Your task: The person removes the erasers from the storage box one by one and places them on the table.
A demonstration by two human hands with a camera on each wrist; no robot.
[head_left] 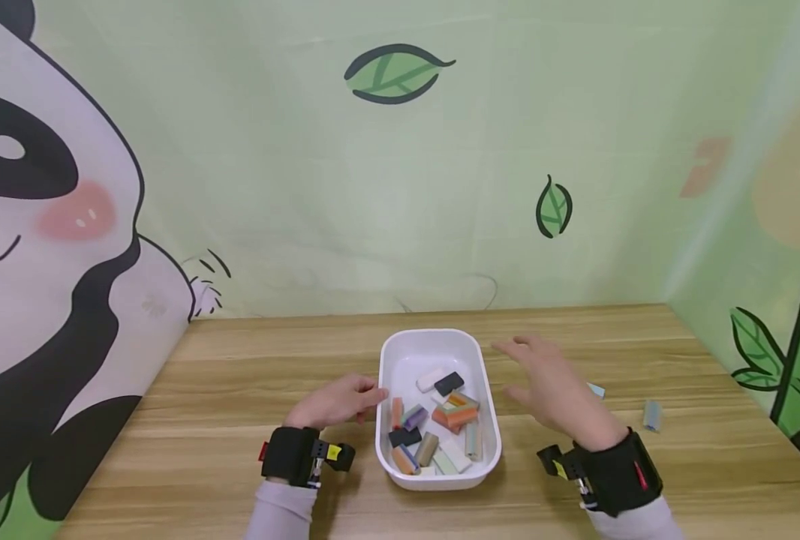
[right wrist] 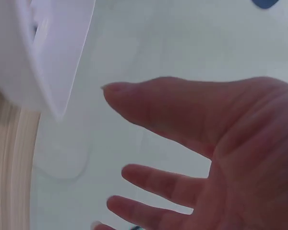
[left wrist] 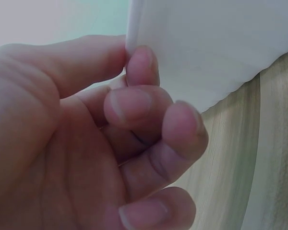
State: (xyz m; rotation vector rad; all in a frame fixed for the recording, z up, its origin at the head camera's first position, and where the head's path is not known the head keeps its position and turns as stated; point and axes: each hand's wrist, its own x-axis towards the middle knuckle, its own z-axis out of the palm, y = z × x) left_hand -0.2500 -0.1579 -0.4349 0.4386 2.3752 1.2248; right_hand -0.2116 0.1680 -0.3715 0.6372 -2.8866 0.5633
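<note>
A white plastic tub [head_left: 419,356] stands in front of me with several small rectangular blocks in it, among them a black block [head_left: 405,436], an orange one and a white one. My left hand [head_left: 335,400] pinches the tub's left rim between thumb and index finger; in the left wrist view the other fingers curl loosely below the tub wall [left wrist: 206,48]. Just right of the tub, my right hand [head_left: 551,379] hovers with fingers spread and holds nothing. The right wrist view shows its thumb [right wrist: 158,100] apart from the tub's edge.
On the wooden table [head_left: 272,345], a grey-blue block [head_left: 652,415] lies to the right. A light blue block [head_left: 596,390] is partly hidden behind my right hand. A printed cloth backdrop [head_left: 292,187] rises along the table's back and sides.
</note>
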